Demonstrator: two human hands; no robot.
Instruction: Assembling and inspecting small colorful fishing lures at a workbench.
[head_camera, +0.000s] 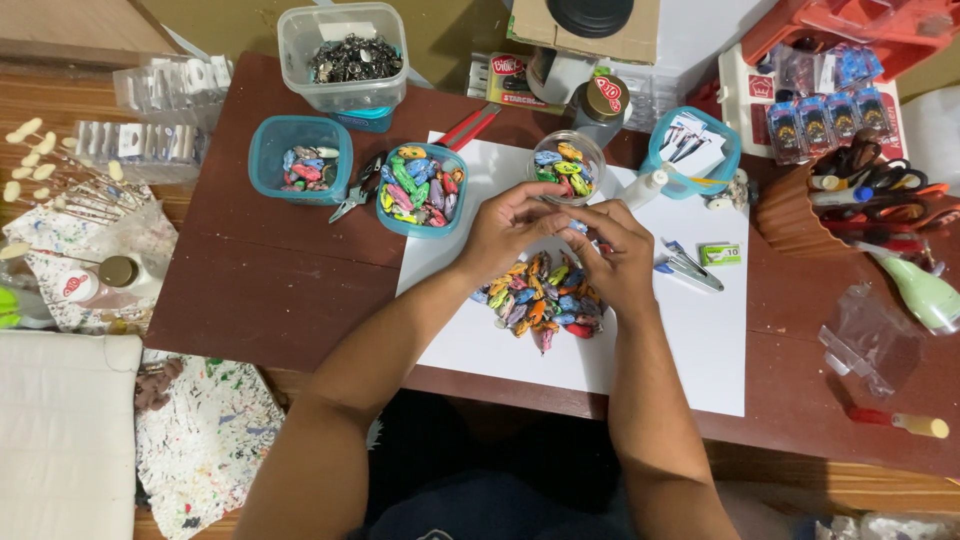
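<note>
working over a pile of small multicoloured painted pieces (538, 298) heaped on a white sheet (700, 340) at table centre. left hand (510, 225) and right hand (615, 258) brought together above the pile's far edge, fingers curled around something small, probably one piece; not resolvable, so grip unconfirmed. judged step: handling or sorting single pieces between the pile and the clear round jar (567, 166) just beyond the hands. next move, as a judgement: calls for a fine pinch and a short reach without scattering the heap. similar pieces in the teal bowl (421, 188) and teal tub (300, 160). fingertips and part of the pile hidden; piece type too small to identify.
</note>
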